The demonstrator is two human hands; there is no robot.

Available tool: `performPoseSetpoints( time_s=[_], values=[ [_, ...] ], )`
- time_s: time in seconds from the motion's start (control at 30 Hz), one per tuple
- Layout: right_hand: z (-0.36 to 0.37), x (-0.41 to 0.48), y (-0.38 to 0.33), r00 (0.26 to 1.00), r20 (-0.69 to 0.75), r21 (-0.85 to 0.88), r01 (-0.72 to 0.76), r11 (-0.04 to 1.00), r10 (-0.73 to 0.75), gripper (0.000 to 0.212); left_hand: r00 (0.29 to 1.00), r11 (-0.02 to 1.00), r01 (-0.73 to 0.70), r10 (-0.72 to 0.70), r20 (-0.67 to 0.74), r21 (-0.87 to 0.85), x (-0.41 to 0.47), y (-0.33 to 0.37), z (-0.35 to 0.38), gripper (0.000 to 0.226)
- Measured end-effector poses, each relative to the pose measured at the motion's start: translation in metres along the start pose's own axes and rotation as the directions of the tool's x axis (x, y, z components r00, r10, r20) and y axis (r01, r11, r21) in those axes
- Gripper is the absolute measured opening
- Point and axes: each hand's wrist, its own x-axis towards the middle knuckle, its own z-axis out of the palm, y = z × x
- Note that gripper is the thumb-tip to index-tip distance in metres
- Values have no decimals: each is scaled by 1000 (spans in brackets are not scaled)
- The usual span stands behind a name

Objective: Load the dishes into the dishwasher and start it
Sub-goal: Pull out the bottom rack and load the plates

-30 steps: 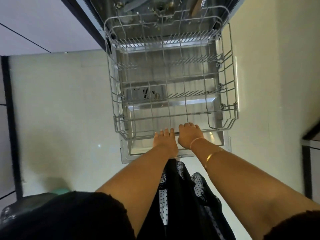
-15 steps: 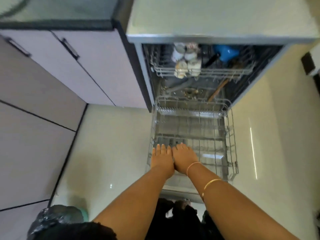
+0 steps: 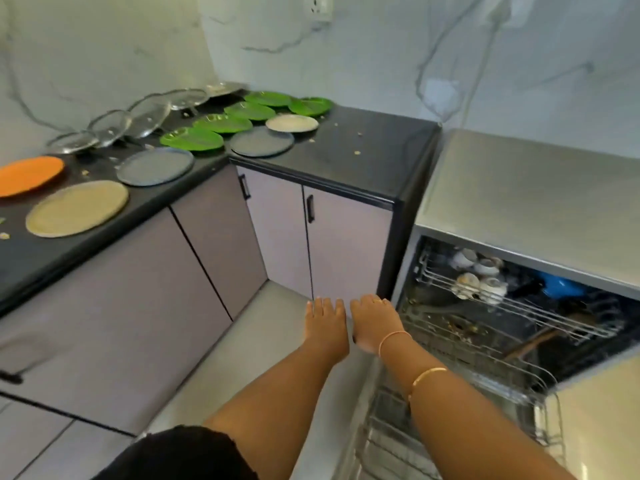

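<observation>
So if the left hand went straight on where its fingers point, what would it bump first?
Probably the lilac cabinet door beside the dishwasher. The left hand points at it, open, with nothing showing between, though the depth is hard to judge.

A corner counter (image 3: 374,143) runs along the left and back, with plates (image 3: 261,141) spread on it and lids (image 3: 149,114) behind them. To its right stands the open dishwasher (image 3: 526,202), cups (image 3: 478,275) in its upper rack (image 3: 519,308), its lower rack (image 3: 391,441) pulled out in front.
</observation>
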Motion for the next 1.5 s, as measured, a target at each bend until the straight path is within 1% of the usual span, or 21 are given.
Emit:
performPoseSetpoints(
  time_s=[0.13, 0.27, 0.33, 0.43, 0.53, 0.67, 0.83, 0.93, 1.03, 1.1, 1.2, 1.3, 1.4, 1.47, 1.5],
  values=[
    [-33, 53, -57, 998, -44, -8, -43, 999, 42, 43, 998, 1000, -5, 7, -59, 28, 23, -81, -26, 72],
    [-70, 113, -117, 991, -125, 13, -49, 999, 50, 43, 982, 999, -13, 22, -186, 49, 54, -174, -61, 71],
    [-87, 136, -140, 984, -172, 29, -48, 998, 52, 42, 976, 1000, 11, -5, -218, 26, 66, -210, -77, 71],
    [-109, 167, -168, 970, -237, 39, -47, 998, 55, 42, 973, 1000, 26, -22, -230, 12, 84, -247, -96, 74],
    [-125, 196, -179, 958, -280, 24, -51, 998, 56, 44, 965, 999, 17, -24, -263, -30, 105, -266, -114, 76],
    [-146, 238, -179, 946, -323, 10, -29, 1000, 31, 46, 949, 995, 20, -51, -310, -101, 143, -283, -137, 73],
    [-163, 310, -160, 917, -397, 48, -11, 999, 29, 43, 952, 988, 5, -53, -302, -157, 207, -294, -157, 70],
    [-179, 364, -141, 883, -468, 107, 28, 994, 26, 30, 950, 981, 15, -75, -302, -195, 262, -302, -173, 68],
    [-197, 415, -118, 854, -516, 225, 69, 972, 59, 26, 936, 968, 8, -95, -339, -249, 317, -306, -190, 64],
    [-206, 449, -97, 853, -514, 298, 77, 952, 92, 27, 933, 955, 1, -108, -343, -297, 355, -304, -202, 61],
    [-215, 493, -65, 870, -484, 305, 61, 950, 100, 28, 938, 933, 2, -127, -324, -359, 398, -302, -219, 59],
    [-218, 530, -43, 877, -434, 417, -7, 909, 206, 23, 945, 928, 8, -129, -301, -372, 434, -305, -230, 54],
    [-217, 569, -31, 890, -331, 597, -61, 800, 315, 25, 959, 928, 31, -132, -249, -372, 472, -312, -237, 47],
    [-218, 590, -22, 876, -256, 710, -116, 695, 408, 30, 973, 939, 49, -122, -197, -341, 492, -312, -238, 44],
    [-220, 601, -17, 859, -211, 769, -149, 622, 466, 31, 982, 947, 53, -107, -155, -317, 503, -312, -237, 46]
  ],
)
